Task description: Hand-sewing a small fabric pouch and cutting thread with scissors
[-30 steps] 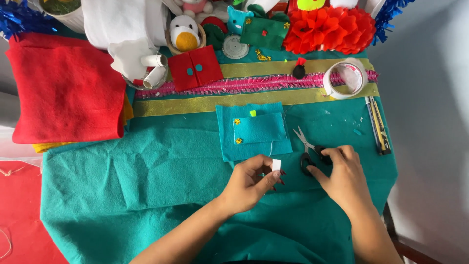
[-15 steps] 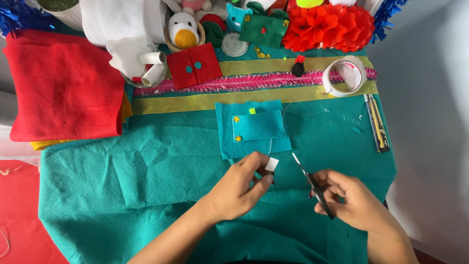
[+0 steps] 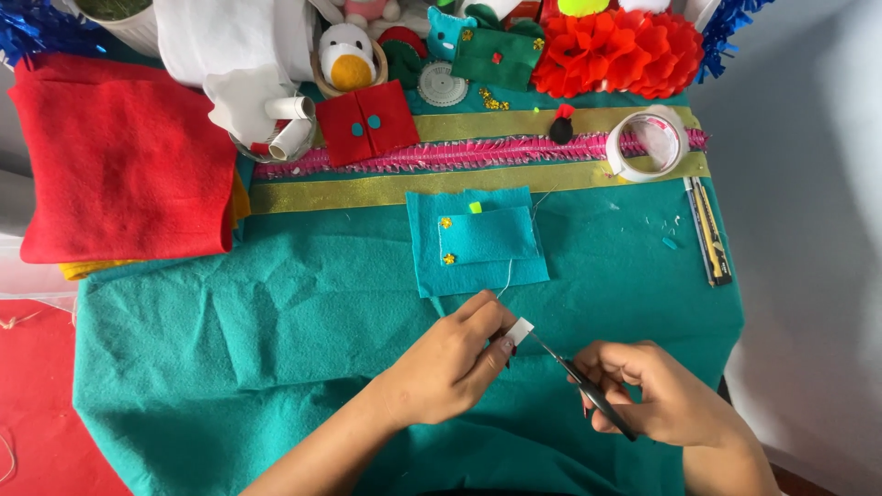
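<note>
My left hand (image 3: 452, 366) pinches the small white piece (image 3: 519, 331) steady while my right hand (image 3: 657, 397) grips the scissors (image 3: 579, 382), blades best kept clear of fingertips.

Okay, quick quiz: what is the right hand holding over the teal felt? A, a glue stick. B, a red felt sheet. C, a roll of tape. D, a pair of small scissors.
D: the right hand grips small scissors whose blades point at the small white piece pinched by the left hand; the roll of tape lies untouched at the far edge.
</note>
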